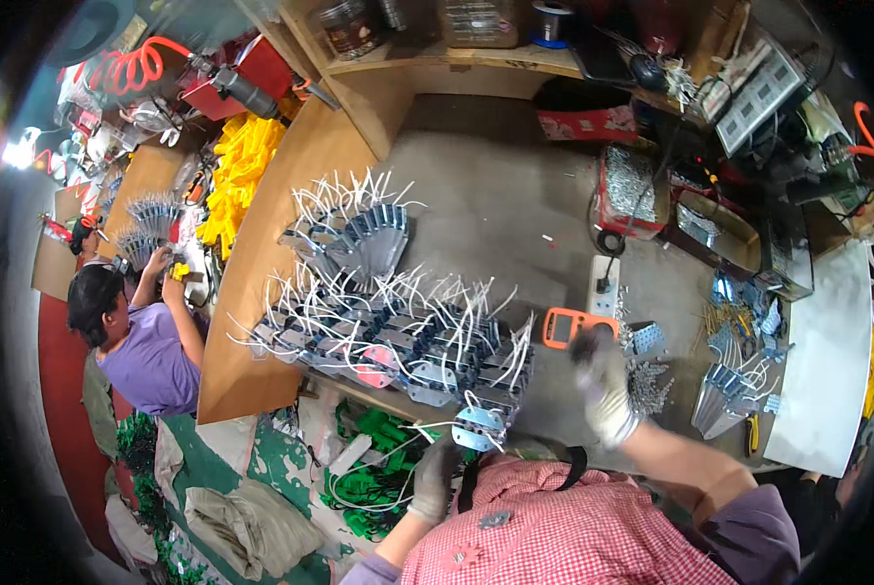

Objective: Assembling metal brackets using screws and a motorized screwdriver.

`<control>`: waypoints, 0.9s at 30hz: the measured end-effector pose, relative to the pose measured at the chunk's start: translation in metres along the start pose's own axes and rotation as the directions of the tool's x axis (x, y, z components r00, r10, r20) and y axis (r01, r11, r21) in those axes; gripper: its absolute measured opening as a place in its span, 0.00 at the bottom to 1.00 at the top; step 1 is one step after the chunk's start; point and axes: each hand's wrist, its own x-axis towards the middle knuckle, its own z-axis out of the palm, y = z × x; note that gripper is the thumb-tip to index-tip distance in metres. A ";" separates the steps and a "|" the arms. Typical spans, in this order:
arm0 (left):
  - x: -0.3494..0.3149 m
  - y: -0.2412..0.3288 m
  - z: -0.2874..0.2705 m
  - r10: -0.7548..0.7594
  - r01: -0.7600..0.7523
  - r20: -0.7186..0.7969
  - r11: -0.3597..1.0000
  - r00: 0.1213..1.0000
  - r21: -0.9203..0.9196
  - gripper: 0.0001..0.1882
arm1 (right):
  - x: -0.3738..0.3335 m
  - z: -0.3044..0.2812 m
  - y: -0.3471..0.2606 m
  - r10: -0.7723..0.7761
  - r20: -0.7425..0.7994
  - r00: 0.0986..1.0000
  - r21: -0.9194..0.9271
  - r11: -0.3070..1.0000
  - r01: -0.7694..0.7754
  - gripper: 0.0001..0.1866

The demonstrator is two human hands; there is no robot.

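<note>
My left hand [435,483], in a grey glove, is closed at the table's front edge on a light-blue metal plate [479,427] with white wires. Its fingertips are partly hidden beside the plate's left side. My right hand [604,390], in a pale glove with dark fingertips, hangs over the lower right corner of an orange multimeter [578,328]. Its fingers are bunched together; what they hold, if anything, cannot be made out. Rows of similar plates with white wires [388,336] lie left of the multimeter, one with a pink face [376,367]. A fanned stack [373,239] stands behind them.
A power strip [603,283], small metal parts [649,388] and a red box of metal pieces [634,185] lie to the right. Another wired stack [724,398] is farther right. A wooden shelf [446,63] spans the back. At left, a co-worker [149,351] handles yellow parts.
</note>
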 end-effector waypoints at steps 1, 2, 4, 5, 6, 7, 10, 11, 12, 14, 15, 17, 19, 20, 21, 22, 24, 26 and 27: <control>0.014 0.000 0.010 0.033 -0.037 0.030 0.989 0.999 0.143 0.21 | -0.031 0.000 0.019 0.063 0.048 0.997 -0.081 0.995 -0.059 0.47; 0.027 0.004 0.018 0.061 -0.074 0.054 0.956 0.997 0.285 0.18 | -0.056 0.004 0.036 0.133 0.101 0.986 -0.156 0.981 -0.116 0.52; 0.047 -0.007 0.023 0.309 -0.398 0.259 0.587 0.915 0.705 0.14 | -0.086 0.027 0.064 0.183 0.210 0.960 -0.158 0.976 -0.151 0.61; 0.055 0.022 0.038 0.361 -0.487 0.401 0.187 0.842 0.853 0.16 | -0.079 0.041 0.060 0.181 0.205 0.962 -0.044 0.983 -0.176 0.64; 0.060 0.031 0.043 0.384 -0.499 0.422 0.124 0.821 0.858 0.18 | -0.069 0.057 0.054 0.172 0.220 0.960 0.078 0.978 -0.193 0.67; 0.064 0.030 0.044 0.523 -0.556 0.400 0.180 0.753 0.812 0.17 | -0.058 0.066 0.052 0.149 0.234 0.961 0.020 0.987 -0.158 0.71; 0.079 0.024 0.058 0.549 -0.526 0.024 0.786 0.835 0.326 0.14 | -0.052 0.088 0.040 0.204 0.158 0.966 0.254 0.937 -0.240 0.75; 0.080 0.029 0.053 0.614 -0.540 0.182 0.467 0.768 0.701 0.14 | -0.053 0.090 0.042 0.206 0.150 0.967 0.257 0.936 -0.240 0.75; 0.079 0.042 0.051 0.595 -0.457 0.358 0.018 0.719 0.889 0.14 | -0.054 0.091 0.046 0.173 0.130 0.976 0.271 0.941 -0.203 0.75; 0.085 0.021 0.051 0.558 -0.505 0.367 0.111 0.744 0.856 0.15 | -0.057 0.091 0.064 0.142 0.106 0.984 0.285 0.944 -0.167 0.74; 0.081 0.027 0.060 0.474 -0.493 0.246 0.517 0.846 0.700 0.14 | -0.061 0.091 0.083 0.135 0.138 0.981 0.343 0.923 -0.175 0.74; 0.080 0.043 0.074 0.274 -0.452 0.362 0.600 0.891 0.660 0.18 | -0.065 0.077 0.139 0.175 0.254 0.951 0.611 0.734 -0.298 0.75; 0.084 -0.014 0.051 0.079 0.042 0.328 0.937 0.941 -0.346 0.24 | -0.060 0.080 0.086 0.148 0.275 0.950 0.502 0.821 -0.273 0.76; 0.084 -0.009 0.049 -0.002 0.290 0.406 0.704 0.914 -0.648 0.26 | -0.059 0.074 0.066 0.123 0.247 0.961 0.383 0.899 -0.214 0.77; 0.085 -0.007 0.051 0.000 0.291 0.411 0.705 0.912 -0.647 0.26 | -0.063 0.070 0.075 0.015 0.252 0.968 0.302 0.949 -0.093 0.75; 0.089 -0.008 0.054 0.022 0.118 0.352 0.922 0.936 -0.369 0.29 | -0.065 0.072 0.080 0.014 0.252 0.968 0.297 0.950 -0.092 0.75; 0.097 -0.002 0.051 -0.078 0.401 0.440 0.573 0.895 -0.714 0.38 | -0.066 0.078 0.087 0.064 0.207 0.976 0.416 0.897 -0.147 0.73; 0.101 0.006 0.061 -0.113 0.408 0.425 0.572 0.898 -0.711 0.39 | -0.065 0.077 0.093 0.058 0.223 0.973 0.373 0.917 -0.140 0.74; 0.100 0.015 0.065 -0.157 0.419 0.407 0.570 0.900 -0.707 0.41 | -0.064 0.079 0.087 0.050 0.187 0.981 0.363 0.924 -0.116 0.67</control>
